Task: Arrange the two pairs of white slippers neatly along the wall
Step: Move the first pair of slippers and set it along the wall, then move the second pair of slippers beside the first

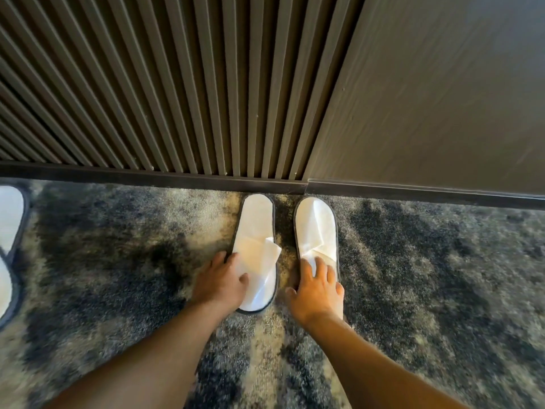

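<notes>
- Left-hand white fabric slipper with dark edging (255,246): flat on the mottled grey-and-cream carpet (442,261), long axis on the 12-to-6 line, far end just short of the dark skirting strip (177,175), its upper creased and folded at the near end
- Right-hand white fabric slipper with dark edging (316,228): just beside the first at 3 o'clock, parallel to it, a narrow strip of carpet between them, far end also close to the skirting
- Your left hand (219,281): laid on the near end of the left-hand slipper, fingers spread and pressing; I cannot tell whether they pinch the fabric
- Your right hand (317,293): laid flat on the near end of the right-hand slipper, fingers apart, pressing, not clasping
- Second pair of white dark-edged slippers (10,231): at 9 o'clock, well apart, cut by the picture's edge, lying askew to the wall
- Ribbed dark wooden wall panel (177,84): at 12 o'clock above the skirting
- Judgement: this pair looks placed; the other pair lies off toward your left hand, the nearer one for it, and wants turning onto the same 12-to-6 line
</notes>
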